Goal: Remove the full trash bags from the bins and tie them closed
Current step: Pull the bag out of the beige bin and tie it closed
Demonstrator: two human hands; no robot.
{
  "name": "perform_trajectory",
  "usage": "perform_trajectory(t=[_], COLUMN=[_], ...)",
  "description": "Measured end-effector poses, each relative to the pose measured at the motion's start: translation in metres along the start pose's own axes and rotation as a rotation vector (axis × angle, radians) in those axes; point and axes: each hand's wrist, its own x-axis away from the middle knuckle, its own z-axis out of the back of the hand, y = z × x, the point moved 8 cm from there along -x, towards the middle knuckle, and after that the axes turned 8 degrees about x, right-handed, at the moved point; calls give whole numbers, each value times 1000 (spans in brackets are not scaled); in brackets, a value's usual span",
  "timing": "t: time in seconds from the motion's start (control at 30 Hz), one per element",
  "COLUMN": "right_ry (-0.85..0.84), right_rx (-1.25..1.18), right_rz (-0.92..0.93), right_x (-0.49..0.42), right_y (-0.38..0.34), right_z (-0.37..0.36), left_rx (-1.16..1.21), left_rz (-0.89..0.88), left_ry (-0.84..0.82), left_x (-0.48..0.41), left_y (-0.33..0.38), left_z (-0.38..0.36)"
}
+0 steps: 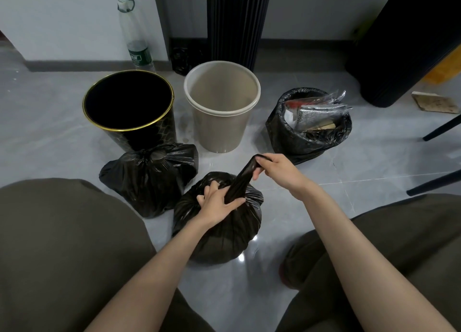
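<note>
A full black trash bag stands on the floor between my knees. My left hand grips the base of its gathered neck. My right hand pinches the top of the twisted neck and holds it taut, up and to the right. A second black bag, closed at the top, lies to the left. Behind stand a black bin with a gold rim and a beige bin, both without liners. At the right, a third bin holds an open black bag stuffed with packaging.
A clear plastic bottle stands by the wall behind the black bin. A small black bag lies by a dark ribbed column. Dark chair legs and a piece of cardboard are at the right. The floor is grey tile.
</note>
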Motion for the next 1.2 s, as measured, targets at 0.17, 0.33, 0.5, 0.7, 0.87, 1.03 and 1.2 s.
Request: perform_trajectory(t=[0.17,0.33,0.5,0.7,0.87,1.03,1.2], right_ry=[74,145,264,154,45,21,193], right_rx=[-270,-725,-380,-295,-429,-518,-674], right_rz=[-249,-453,-258,-89,-52,-90,-187], right_x=[4,3,1,-4,-10,-10,-11], right_y=[39,75,65,29,9,11,47], right_z=[0,-14,-11,-13,-22,-25,-15], left_rx=[-113,-119,-153,-91,-152,-177,-167], left_rz=[-51,-59,-60,14,-9,9,-35], left_ry=[8,52,36,-60,100,163,169], left_x=[3,6,6,5,8,7,5], left_y=[-4,2,2,-4,6,3,2], left_z=[-3,-9,-14,-17,-2,2,3])
